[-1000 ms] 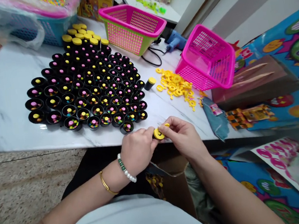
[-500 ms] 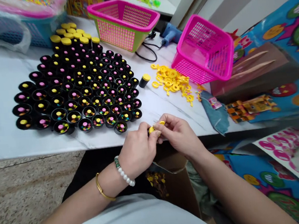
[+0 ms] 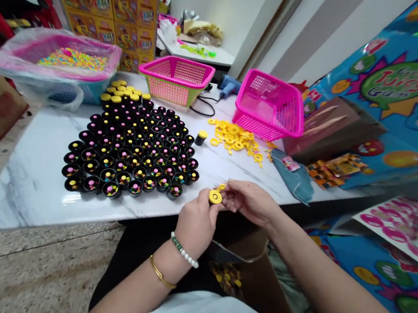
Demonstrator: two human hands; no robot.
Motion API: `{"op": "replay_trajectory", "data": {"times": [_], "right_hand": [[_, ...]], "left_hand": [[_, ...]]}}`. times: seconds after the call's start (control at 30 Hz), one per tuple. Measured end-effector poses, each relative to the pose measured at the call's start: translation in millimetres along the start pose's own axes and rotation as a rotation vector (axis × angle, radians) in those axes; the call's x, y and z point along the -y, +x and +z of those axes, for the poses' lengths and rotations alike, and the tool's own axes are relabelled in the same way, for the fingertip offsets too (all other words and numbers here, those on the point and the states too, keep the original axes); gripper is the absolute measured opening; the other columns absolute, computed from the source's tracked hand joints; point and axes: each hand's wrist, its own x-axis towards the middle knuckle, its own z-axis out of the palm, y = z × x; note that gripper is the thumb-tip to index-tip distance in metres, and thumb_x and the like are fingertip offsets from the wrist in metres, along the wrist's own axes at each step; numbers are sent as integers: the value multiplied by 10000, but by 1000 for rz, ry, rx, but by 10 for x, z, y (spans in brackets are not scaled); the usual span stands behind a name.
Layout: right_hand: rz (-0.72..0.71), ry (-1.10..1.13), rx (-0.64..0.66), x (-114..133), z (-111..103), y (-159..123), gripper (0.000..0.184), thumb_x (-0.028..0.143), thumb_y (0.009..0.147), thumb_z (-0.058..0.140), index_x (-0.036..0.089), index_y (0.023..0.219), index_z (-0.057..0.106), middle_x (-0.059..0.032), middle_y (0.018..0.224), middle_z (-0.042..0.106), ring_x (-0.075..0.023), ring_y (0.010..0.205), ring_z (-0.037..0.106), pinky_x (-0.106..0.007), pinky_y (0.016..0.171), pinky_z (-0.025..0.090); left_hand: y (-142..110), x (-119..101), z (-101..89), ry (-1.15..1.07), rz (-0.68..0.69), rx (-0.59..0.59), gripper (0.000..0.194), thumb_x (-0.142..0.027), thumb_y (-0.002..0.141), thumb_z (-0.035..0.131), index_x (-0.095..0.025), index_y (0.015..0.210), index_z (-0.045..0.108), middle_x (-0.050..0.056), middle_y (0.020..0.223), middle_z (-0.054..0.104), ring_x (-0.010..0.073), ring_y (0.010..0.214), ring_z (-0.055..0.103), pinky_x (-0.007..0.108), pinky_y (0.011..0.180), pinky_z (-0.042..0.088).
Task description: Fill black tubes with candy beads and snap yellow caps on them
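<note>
My left hand (image 3: 195, 220) is closed around a small tub whose round yellow lid (image 3: 215, 197) faces up; the fingers hide most of its body. Beside the lid, a small yellow plastic piece (image 3: 221, 187) shows at the fingertips of my right hand (image 3: 253, 200), whose fingers are curled. Both hands are over the table's front edge. To their left stand many open black tubs (image 3: 135, 186) with coloured beads and a pink or yellow peg inside. One yellow-lidded black tub (image 3: 201, 138) stands apart, next to a heap of loose yellow rings (image 3: 234, 135).
Yellow-lidded tubs (image 3: 134, 97) cluster at the back. Behind are a bag-lined basket of coloured beads (image 3: 72, 59), a pink-green basket (image 3: 175, 88), a blue glue gun (image 3: 229, 85) and a tilted pink basket (image 3: 268, 103). A denim piece (image 3: 293, 175) hangs at the front edge.
The view has tilted up, showing more of the room. My right thumb has come off the yellow lid and the right fingers have drawn slightly away; the lid's round top now shows.
</note>
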Motion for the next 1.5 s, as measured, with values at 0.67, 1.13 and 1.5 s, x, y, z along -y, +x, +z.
{"op": "replay_trajectory", "data": {"times": [0.67, 1.13, 1.5], "right_hand": [[-173, -654, 174, 145, 200, -230, 281, 410, 843, 622, 189, 999, 545, 3, 786, 608, -115, 632, 578, -251, 590, 504], [-501, -889, -462, 309, -28, 973, 306, 422, 735, 666, 190, 927, 612, 20, 678, 612, -145, 633, 550, -261, 622, 422], [-497, -1517, -570, 169, -753, 746, 444, 492, 863, 557, 191, 1160, 693, -118, 995, 616, -270, 900, 615, -404, 808, 505]], "left_hand": [[-26, -27, 84, 451, -13, 48, 359, -252, 938, 521, -94, 1260, 504, 59, 697, 720, 229, 609, 709, 273, 512, 521], [-466, 478, -367, 574, 291, -689, 257, -271, 926, 592, -143, 1137, 523, -34, 642, 641, 95, 439, 569, 224, 479, 411], [-365, 415, -429, 496, 238, -567, 221, -253, 935, 564, -162, 1136, 562, -16, 725, 670, 85, 561, 609, 219, 539, 405]]}}
